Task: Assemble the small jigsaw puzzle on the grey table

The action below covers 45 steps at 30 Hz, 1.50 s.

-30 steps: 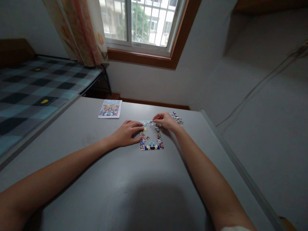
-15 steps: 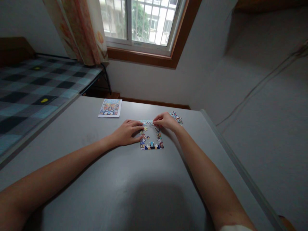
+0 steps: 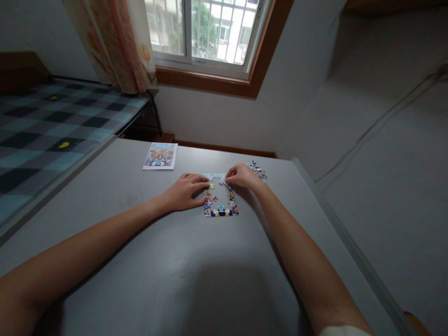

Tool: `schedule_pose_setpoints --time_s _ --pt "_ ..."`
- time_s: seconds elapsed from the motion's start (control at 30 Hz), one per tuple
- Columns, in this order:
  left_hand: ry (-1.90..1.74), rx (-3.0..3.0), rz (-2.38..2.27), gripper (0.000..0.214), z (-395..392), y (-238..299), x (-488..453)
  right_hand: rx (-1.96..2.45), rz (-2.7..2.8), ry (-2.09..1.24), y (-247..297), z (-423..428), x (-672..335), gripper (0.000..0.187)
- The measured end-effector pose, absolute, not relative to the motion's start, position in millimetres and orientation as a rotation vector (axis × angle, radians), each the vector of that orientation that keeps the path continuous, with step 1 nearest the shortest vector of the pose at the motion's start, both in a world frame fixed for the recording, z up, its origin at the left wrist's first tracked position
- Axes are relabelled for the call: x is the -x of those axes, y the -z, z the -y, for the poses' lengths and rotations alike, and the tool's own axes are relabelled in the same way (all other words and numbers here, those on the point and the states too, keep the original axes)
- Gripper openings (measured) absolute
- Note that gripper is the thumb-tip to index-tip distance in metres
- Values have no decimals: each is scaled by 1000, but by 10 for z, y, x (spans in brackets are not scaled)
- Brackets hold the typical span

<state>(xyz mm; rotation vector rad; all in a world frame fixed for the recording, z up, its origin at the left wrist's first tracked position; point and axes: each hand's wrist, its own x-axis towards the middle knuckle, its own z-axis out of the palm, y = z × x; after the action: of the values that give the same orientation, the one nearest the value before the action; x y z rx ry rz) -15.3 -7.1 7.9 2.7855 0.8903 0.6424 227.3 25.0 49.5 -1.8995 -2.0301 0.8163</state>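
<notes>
A partly assembled jigsaw puzzle [image 3: 221, 213] lies flat on the grey table; its border is joined and the table shows through its middle. My left hand [image 3: 187, 192] rests at the puzzle's left edge, fingers spread and their tips touching it. At the upper right corner of the border is my right hand [image 3: 242, 177], thumb and fingertips pinched together. Whatever is in that pinch is too small to make out. Inside the border lie a loose yellow puzzle piece [image 3: 212, 186] and another small loose piece [image 3: 215, 199].
Beyond my right hand is a heap of loose puzzle pieces [image 3: 257, 170]. A printed picture sheet [image 3: 160, 156] lies at the table's far left. The table [image 3: 140, 261] borders a bed with a checked cover [image 3: 70, 121] on the left; a window [image 3: 210, 35] is ahead.
My right hand has shifted slightly to the right along the puzzle's top edge, still pinched. My left hand has stayed in place.
</notes>
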Motion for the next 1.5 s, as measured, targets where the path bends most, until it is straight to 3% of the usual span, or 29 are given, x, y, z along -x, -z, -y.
schedule_pose_setpoints --time_s 1.23,1.5 --pt "-659 -2769 -884 37 95 -114 143 1828 2169 -770 -464 -244 -2227 1" --pt "-658 -2764 -881 37 91 -105 144 1875 2180 -706 -408 -249 -2169 8"
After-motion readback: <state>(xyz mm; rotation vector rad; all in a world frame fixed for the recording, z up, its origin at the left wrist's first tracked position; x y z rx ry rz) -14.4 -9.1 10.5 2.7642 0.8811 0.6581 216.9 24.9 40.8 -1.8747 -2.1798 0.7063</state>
